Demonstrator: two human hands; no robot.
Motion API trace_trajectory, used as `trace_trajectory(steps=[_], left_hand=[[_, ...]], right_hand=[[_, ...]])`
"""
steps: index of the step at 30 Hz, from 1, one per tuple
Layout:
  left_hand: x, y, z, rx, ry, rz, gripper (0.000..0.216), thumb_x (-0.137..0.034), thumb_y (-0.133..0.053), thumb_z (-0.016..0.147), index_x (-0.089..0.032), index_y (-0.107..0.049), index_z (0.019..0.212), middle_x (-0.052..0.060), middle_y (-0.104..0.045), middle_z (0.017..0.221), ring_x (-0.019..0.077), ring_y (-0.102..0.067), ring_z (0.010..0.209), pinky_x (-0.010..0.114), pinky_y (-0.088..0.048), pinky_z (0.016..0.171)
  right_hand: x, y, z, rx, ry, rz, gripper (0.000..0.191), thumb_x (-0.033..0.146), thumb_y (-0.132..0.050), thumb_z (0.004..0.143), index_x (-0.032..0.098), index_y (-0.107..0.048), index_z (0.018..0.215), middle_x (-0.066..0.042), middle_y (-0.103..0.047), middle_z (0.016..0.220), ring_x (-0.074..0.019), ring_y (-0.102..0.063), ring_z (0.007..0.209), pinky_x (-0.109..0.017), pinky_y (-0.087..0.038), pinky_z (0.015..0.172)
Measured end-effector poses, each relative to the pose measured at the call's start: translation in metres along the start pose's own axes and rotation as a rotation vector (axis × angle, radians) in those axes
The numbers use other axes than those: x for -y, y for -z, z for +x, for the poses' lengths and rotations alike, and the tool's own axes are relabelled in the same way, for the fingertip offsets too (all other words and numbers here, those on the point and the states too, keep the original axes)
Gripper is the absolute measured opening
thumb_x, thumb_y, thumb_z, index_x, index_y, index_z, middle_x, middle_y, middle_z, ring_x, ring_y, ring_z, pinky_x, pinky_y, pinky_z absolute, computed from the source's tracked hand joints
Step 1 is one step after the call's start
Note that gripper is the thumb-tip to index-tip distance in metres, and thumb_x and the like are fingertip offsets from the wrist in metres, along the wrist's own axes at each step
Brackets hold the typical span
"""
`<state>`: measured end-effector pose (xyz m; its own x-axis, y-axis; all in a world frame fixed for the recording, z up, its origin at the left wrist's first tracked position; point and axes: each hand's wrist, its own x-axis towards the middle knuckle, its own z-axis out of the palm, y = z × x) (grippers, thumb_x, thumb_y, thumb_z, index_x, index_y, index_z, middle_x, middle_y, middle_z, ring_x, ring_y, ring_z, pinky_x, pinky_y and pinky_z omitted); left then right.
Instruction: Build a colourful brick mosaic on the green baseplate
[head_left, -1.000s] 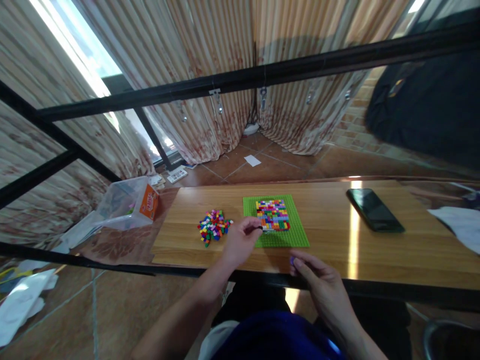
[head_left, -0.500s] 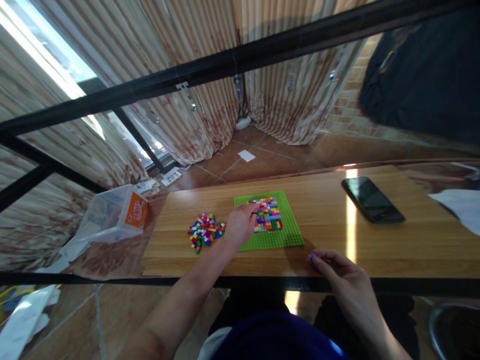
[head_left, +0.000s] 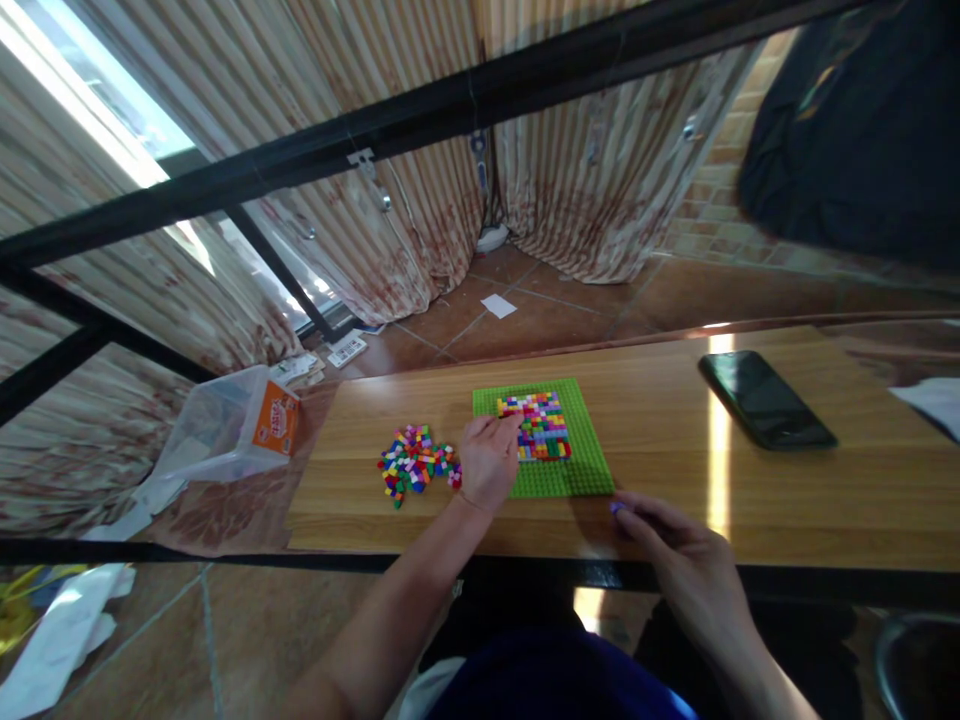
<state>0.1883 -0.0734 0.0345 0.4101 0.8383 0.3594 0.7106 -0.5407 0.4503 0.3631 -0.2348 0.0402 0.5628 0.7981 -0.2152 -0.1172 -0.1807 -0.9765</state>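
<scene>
The square green studded plastic baseplate [head_left: 562, 478] lies mid wooden tabletop [head_left: 660, 440]. The left hand [head_left: 489, 458] presses fingertips on the baseplate's multicoloured brick patch [head_left: 538, 425]; push straight down, firmly. The right hand [head_left: 671, 545], just right of the baseplate, pinches a small purple brick [head_left: 616, 508]

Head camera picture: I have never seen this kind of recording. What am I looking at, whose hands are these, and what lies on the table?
The camera sits on a person's head, looking down at their own two bare hands; there is no robot. The left hand rests on the green studded baseplate, fingertips at the block of small coloured bricks fixed on it. The right hand pinches a tiny purple brick. Also on the wooden table: a loose pile of coloured bricks and a black phone.
</scene>
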Motion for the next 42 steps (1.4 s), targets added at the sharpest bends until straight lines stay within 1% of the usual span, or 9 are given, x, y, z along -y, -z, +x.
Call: trace_trajectory(steps=[6,9,14,17,22,27,33,38,42], left_hand=[[0.009,-0.006,-0.005,-0.142,-0.158,-0.013,0.028,-0.017,-0.049,0.099,-0.019,-0.069,0.118,0.007,-0.073,0.120,0.0202,-0.065,0.108,0.039,-0.052,0.097],[0.014,-0.006,-0.011,-0.171,-0.184,0.019,0.029,-0.017,-0.048,0.099,-0.017,-0.068,0.119,0.010,-0.071,0.123,0.0208,-0.065,0.109,0.039,-0.054,0.096],[0.017,-0.005,-0.020,-0.107,-0.206,0.102,0.033,-0.017,-0.044,0.100,-0.015,-0.067,0.123,0.013,-0.068,0.127,0.0231,-0.065,0.110,0.039,-0.056,0.096],[0.014,-0.007,-0.021,-0.067,-0.174,0.145,0.035,-0.017,-0.043,0.099,-0.016,-0.065,0.127,0.014,-0.066,0.129,0.0241,-0.065,0.114,0.040,-0.056,0.099],[0.008,-0.009,-0.021,-0.033,-0.133,0.166,0.037,-0.012,-0.043,0.097,-0.016,-0.062,0.129,0.014,-0.064,0.133,0.0236,-0.065,0.116,0.038,-0.056,0.100],[0.004,-0.008,-0.021,0.010,-0.085,0.152,0.039,-0.011,-0.042,0.097,-0.015,-0.061,0.131,0.014,-0.061,0.136,0.0240,-0.065,0.118,0.037,-0.057,0.098],[-0.001,-0.004,-0.020,0.074,-0.047,0.172,0.039,-0.011,-0.042,0.098,-0.015,-0.060,0.132,0.015,-0.059,0.139,0.0240,-0.066,0.115,0.036,-0.059,0.093],[-0.002,-0.003,-0.022,0.110,-0.035,0.201,0.042,-0.012,-0.042,0.098,-0.019,-0.057,0.137,0.013,-0.057,0.144,0.0227,-0.065,0.117,0.034,-0.059,0.094],[-0.002,-0.001,-0.023,0.140,-0.020,0.197,0.044,-0.012,-0.044,0.096,-0.018,-0.055,0.139,0.014,-0.055,0.147,0.0233,-0.065,0.120,0.034,-0.058,0.096]], right_hand=[[0.005,-0.008,0.000,0.028,0.038,0.004,0.038,0.051,-0.083,0.065,0.020,-0.078,0.086,-0.006,-0.076,0.081,-0.0181,-0.070,0.068,-0.032,-0.060,0.065],[0.006,-0.015,0.004,0.051,0.121,-0.081,0.036,0.052,-0.078,0.072,0.021,-0.077,0.089,-0.007,-0.076,0.084,-0.0196,-0.070,0.073,-0.034,-0.060,0.068],[0.015,-0.041,0.027,0.110,0.440,-0.334,0.023,0.044,-0.065,0.086,0.025,-0.076,0.091,-0.007,-0.075,0.096,-0.0207,-0.069,0.085,-0.039,-0.058,0.080],[0.019,-0.063,0.048,0.087,0.643,-0.439,0.021,0.040,-0.061,0.089,0.026,-0.077,0.090,-0.007,-0.072,0.103,-0.0223,-0.066,0.095,-0.043,-0.054,0.089],[0.009,-0.091,0.073,0.062,0.781,-0.553,0.021,0.033,-0.059,0.091,0.025,-0.078,0.090,-0.009,-0.068,0.109,-0.0243,-0.061,0.101,-0.045,-0.051,0.092],[0.001,-0.099,0.080,0.031,0.826,-0.660,0.021,0.027,-0.058,0.090,0.024,-0.079,0.091,-0.010,-0.066,0.111,-0.0252,-0.057,0.101,-0.046,-0.048,0.092],[0.002,-0.107,0.076,-0.023,0.779,-0.736,0.024,0.022,-0.055,0.087,0.024,-0.078,0.091,-0.012,-0.064,0.113,-0.0267,-0.054,0.106,-0.047,-0.045,0.094],[0.000,-0.110,0.073,-0.054,0.754,-0.674,0.025,0.021,-0.054,0.085,0.021,-0.077,0.095,-0.014,-0.062,0.116,-0.0276,-0.054,0.110,-0.048,-0.046,0.096],[0.001,-0.106,0.074,-0.084,0.725,-0.578,0.027,0.029,-0.057,0.085,0.018,-0.074,0.103,-0.016,-0.063,0.118,-0.0278,-0.055,0.113,-0.049,-0.045,0.100]])
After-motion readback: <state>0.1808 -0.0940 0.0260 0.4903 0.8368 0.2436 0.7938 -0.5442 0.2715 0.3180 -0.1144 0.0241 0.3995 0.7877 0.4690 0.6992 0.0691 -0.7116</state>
